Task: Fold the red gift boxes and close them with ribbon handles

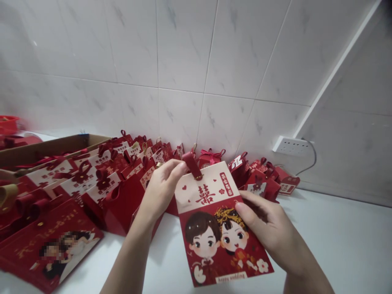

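A red and cream wedding favor box (211, 228), printed with two cartoon figures, is held up in front of me, its face toward me and slightly tilted. At its top edge, my left hand (163, 185) pinches the dark red ribbon loop (192, 165) between thumb and fingers. My right hand (266, 224) grips the box's right edge, thumb on the front and fingers behind. The back of the box is hidden from me.
Rows of similar red favor boxes (119, 204) stand to the left and along the tiled wall (183, 61). A cardboard carton (55, 145) sits behind them, with a red basket (9, 123) at far left. A power strip (290, 145) with a cable is on the wall above the white table (330, 241).
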{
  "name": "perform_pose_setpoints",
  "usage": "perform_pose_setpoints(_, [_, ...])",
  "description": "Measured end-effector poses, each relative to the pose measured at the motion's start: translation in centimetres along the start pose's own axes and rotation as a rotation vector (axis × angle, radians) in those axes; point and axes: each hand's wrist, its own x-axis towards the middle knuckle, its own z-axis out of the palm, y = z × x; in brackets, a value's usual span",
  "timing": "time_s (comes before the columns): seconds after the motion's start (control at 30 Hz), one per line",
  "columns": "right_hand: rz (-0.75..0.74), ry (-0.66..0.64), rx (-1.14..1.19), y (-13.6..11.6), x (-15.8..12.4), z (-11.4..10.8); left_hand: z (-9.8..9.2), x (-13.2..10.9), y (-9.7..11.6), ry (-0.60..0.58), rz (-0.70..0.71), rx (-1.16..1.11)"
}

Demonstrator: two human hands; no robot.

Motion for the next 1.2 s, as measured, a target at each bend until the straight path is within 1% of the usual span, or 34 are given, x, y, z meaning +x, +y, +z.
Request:
perform_pose_setpoints(0.17, [-0.028, 0.038, -0.080, -0.5, -0.1, 0.6, 0.2, -0.1, 0.3, -0.014, -0.071, -0.283])
perform_pose_setpoints(0.27, [-0.079, 0.125, -0.197, -0.5, -0.3, 0.8, 0.0, -0.3, 0.7, -0.084, -0.033, -0.395])
perform_pose_setpoints(0.33, [-0.168, 0.190, -0.307, -0.4, -0.5, 0.8, -0.1, -0.3, 0.7, -0.115, -0.016, -0.382])
perform_pose_setpoints(0.43, [-0.385, 0.281, -0.461, -0.3, -0.7, 1.1, 0.1, -0.4, 0.4, -0.074, -0.083, -0.305])
perform_pose_setpoints(0.5, [-0.529, 0.340, -0.546, -0.5, -0.9, 1.5, 0.4, -0.3, 0.2, -0.047, -0.115, -0.337])
perform_pose_setpoints(0.53, [-0.586, 0.356, -0.578, -0.7, -1.0, 1.9, 0.6, -0.2, 0.2, -0.035, -0.109, -0.379])
perform_pose_setpoints(0.6, [-0.664, 0.362, -0.620, -1.0, -1.2, 2.6, 0.8, 0.0, 0.2, 0.000, -0.065, -0.475])
perform_pose_setpoints(0.73, [-0.729, 0.368, -0.657, -1.3, -1.7, 3.7, 0.8, 0.2, 0.4, 0.045, 0.000, -0.603])
perform_pose_setpoints(0.8, [-0.704, 0.371, -0.619, -1.3, -1.8, 3.7, 0.7, 0.1, 0.4, 0.070, 0.014, -0.587])
perform_pose_setpoints(0.87, [-0.600, 0.362, -0.508, -1.4, -1.9, 3.4, 0.6, -0.1, 0.4, 0.099, 0.013, -0.520])
perform_pose_setpoints(0.93, [-0.406, 0.295, -0.326, -1.5, -1.9, 2.7, 0.6, -0.4, 0.4, 0.110, -0.024, -0.427])
perform_pose_setpoints(1.0, [-0.174, 0.156, -0.093, -1.5, -1.8, 1.9, 0.5, -0.5, 0.6, 0.103, -0.077, -0.353])
perform_pose_setpoints(1.07, [0.012, 0.036, 0.133, -1.3, -1.5, 1.2, 0.5, -0.6, 0.9, 0.081, -0.140, -0.350])
perform_pose_setpoints(1.1, [0.067, 0.008, 0.225, -1.1, -1.2, 0.9, 0.4, -0.6, 1.0, 0.063, -0.170, -0.381])
perform_pose_setpoints(1.13, [0.088, 0.006, 0.300, -0.7, -0.8, 0.7, 0.3, -0.6, 1.2, 0.037, -0.196, -0.426])
perform_pose_setpoints(1.2, [0.070, 0.028, 0.404, 0.1, 0.1, 0.7, 0.2, -0.7, 1.4, -0.037, -0.202, -0.513])
